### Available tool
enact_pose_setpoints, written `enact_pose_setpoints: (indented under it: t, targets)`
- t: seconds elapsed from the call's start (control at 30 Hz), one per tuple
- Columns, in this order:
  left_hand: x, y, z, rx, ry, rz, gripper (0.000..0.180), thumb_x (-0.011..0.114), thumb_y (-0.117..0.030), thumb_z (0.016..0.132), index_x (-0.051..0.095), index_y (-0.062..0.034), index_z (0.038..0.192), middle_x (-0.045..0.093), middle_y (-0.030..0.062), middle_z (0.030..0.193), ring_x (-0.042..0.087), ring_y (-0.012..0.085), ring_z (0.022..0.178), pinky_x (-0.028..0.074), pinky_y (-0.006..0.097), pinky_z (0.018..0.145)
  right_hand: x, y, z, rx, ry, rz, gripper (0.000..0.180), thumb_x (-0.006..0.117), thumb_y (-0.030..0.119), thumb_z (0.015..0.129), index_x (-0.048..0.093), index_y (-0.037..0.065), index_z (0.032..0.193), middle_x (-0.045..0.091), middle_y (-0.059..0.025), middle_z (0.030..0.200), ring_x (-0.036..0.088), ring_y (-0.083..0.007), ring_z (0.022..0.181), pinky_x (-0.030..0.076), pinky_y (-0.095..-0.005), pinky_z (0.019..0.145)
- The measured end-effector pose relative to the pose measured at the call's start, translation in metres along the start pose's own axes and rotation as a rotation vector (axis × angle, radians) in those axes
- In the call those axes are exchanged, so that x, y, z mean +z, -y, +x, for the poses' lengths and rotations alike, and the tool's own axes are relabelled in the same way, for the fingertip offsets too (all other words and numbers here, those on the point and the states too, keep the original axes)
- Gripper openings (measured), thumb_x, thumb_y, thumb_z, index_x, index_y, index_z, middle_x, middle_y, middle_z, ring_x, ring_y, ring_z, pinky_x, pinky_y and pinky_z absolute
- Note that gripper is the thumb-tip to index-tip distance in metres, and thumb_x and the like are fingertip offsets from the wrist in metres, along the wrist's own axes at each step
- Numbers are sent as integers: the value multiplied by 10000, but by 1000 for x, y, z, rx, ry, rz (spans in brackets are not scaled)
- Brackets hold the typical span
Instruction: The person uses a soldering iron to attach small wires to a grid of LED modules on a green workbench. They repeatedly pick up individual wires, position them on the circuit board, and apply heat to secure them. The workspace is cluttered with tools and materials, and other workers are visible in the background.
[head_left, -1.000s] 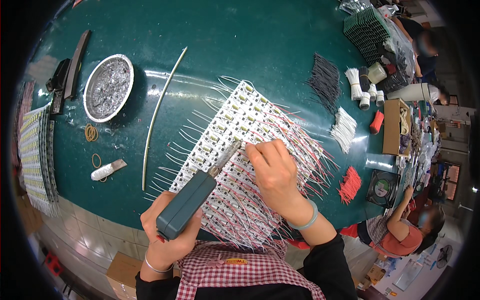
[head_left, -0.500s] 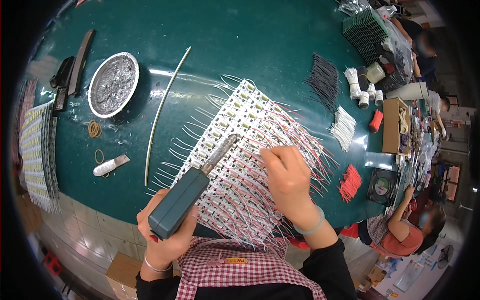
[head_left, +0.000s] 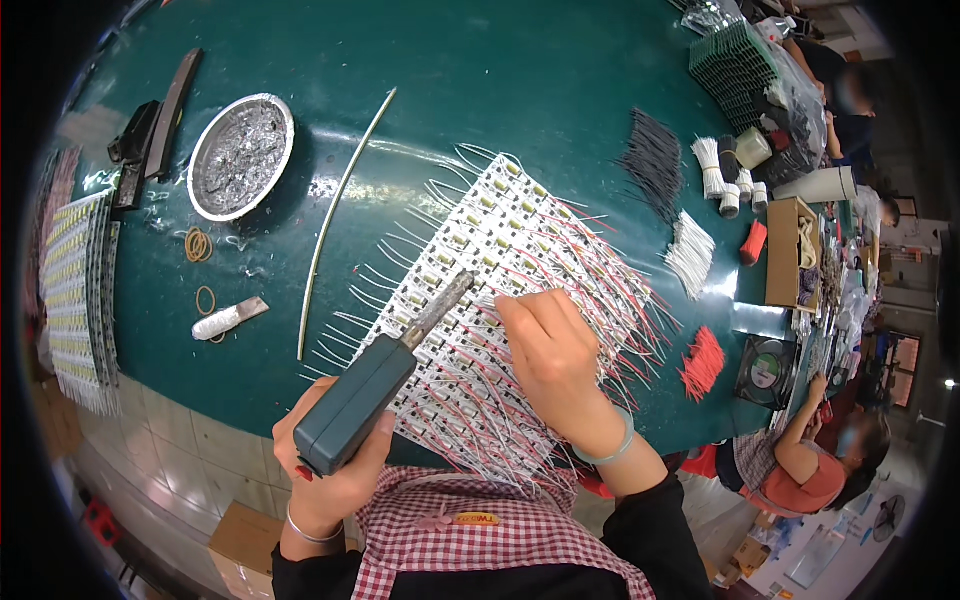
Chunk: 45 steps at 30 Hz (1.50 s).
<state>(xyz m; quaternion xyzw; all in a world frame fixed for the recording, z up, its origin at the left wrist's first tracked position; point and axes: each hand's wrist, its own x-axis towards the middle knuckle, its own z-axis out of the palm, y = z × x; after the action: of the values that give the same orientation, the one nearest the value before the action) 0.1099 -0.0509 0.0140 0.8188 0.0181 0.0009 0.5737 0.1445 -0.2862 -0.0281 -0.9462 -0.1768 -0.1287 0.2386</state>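
The left hand [head_left: 345, 487] grips a soldering gun [head_left: 358, 402] lower left of centre; over the wired circuit panel [head_left: 468, 236] mid-frame, I can't tell whether the right hand [head_left: 552, 350] pinches a wire.

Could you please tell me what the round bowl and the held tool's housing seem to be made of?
Round bowl: perhaps plastic or enamelled metal, from its smooth white rim. Tool's housing: probably moulded plastic, dark green and satin, from its even colour and rounded edges.
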Motion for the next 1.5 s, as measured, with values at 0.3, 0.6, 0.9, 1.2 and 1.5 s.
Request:
enact_pose_setpoints:
  t: [0.3,0.6,0.9,1.2,1.5]
  targets:
    - [3,6,-5,8,21,3,193,750,30,708,680,69,883,664,138,826,634,183,688,490,283,625,9,1,1,-11,-20,-23,274,624,-10,720,634,11,993,552,-74,839,553,-235,757,472,-332,614]
    - [5,7,-3,29,30,23,192,748,42,702,674,70,877,664,140,820,640,191,691,498,289,636,12,-1,2,-38,-17,-75,247,622,25,720,636,7,966,534,-65,800,545,-213,719,449,-319,575]
    - [7,10,-3,-19,18,-69,192,742,41,698,675,67,876,661,136,810,639,190,677,498,287,631,11,-1,2,-47,-2,-98,233,620,39,728,638,14,960,532,-64,790,546,-212,704,448,-318,566]
    - [8,11,-2,26,17,-33,195,741,43,692,672,68,872,658,136,799,640,199,673,500,291,634,12,1,2,-50,-9,-103,217,619,50,745,632,22,960,525,-62,791,545,-207,697,441,-311,554]
    - [7,8,0,-3,35,-15,190,736,44,694,671,67,872,660,133,809,645,192,689,501,286,643,12,0,2,-56,-12,-114,218,622,47,744,631,32,961,519,-53,790,542,-201,686,435,-308,545]
